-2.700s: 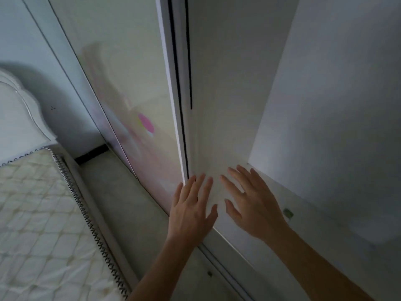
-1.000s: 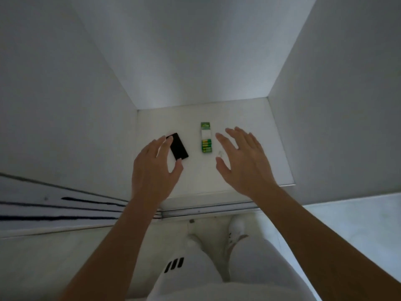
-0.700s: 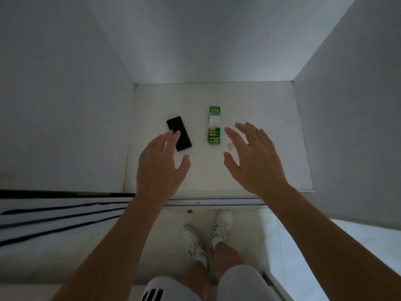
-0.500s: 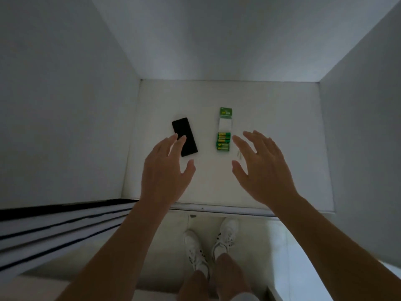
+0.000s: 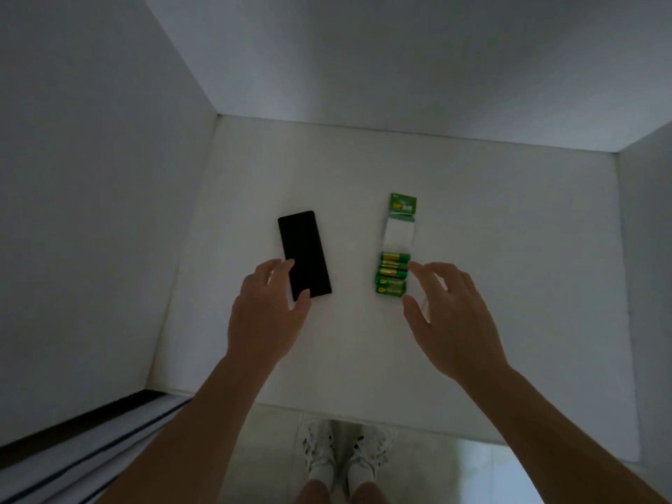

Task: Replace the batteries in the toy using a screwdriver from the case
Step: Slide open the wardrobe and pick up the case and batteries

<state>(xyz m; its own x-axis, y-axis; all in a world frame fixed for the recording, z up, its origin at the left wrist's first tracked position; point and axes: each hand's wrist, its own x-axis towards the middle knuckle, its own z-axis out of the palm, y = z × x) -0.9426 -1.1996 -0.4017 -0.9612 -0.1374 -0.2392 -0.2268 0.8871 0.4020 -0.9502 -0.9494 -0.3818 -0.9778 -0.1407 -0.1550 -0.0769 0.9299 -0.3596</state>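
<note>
Cupboard walls (image 5: 91, 212): plain white, they stand to the left of the left hand, to the right of the right hand and beyond both hands.
Shelf (image 5: 472, 249): white and flat, it lies under both hands and carries the two small things.
Sliding door (image 5: 72, 456): white with dark lines, it is low and to the left of the left forearm.
Floor (image 5: 276, 431): pale, it shows below the front edge of the shelf, between the two forearms.
Left hand (image 5: 267, 318): it is spread and relaxed and grips nothing. Its fingertips and thumb are over the near left corner of the case; I cannot tell if they touch it.
Right hand (image 5: 454, 321): it is spread and holds nothing. Its forefinger tip is just beside the right edge of the batteries, and the thumb is near the close end of the pack.
Shoes (image 5: 345, 456): white, side by side on the floor, nearer to the person than both wrists.
Black case (image 5: 303, 254): flat and long, it lies on the shelf just ahead of the left hand, a little slanted.
Battery pack (image 5: 394, 263): a green and white strip lying flat, just left of the right hand's fingers. The green and gold batteries sit in its near half.
</note>
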